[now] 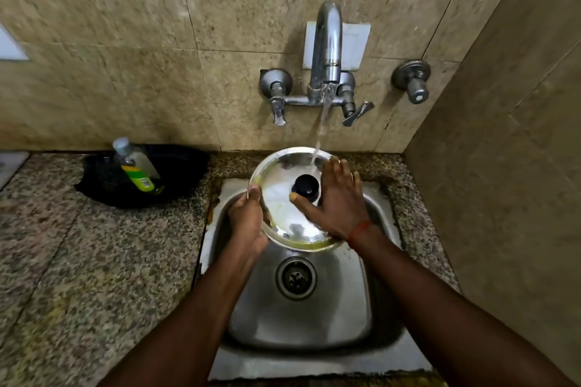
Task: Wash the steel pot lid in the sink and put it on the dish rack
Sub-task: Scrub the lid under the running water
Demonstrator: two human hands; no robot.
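Note:
The round steel pot lid [276, 185] with a black knob [306, 187] is held tilted over the steel sink [298, 320], top face toward me. Yellowish residue lines its rim. My left hand [248, 223] grips the lid's left edge from below. My right hand [338, 201] lies flat on the lid's right side, fingers spread, thumb beside the knob. Water from the wall tap [327, 50] streams onto the lid's upper part. No dish rack is in view.
A black pan [176, 173] on the granite counter [78, 261] left of the sink holds a tilted soap bottle [135, 166]. Two tap handles [278, 104] flank the spout, another valve [413, 82] farther right. A tiled wall closes in at right.

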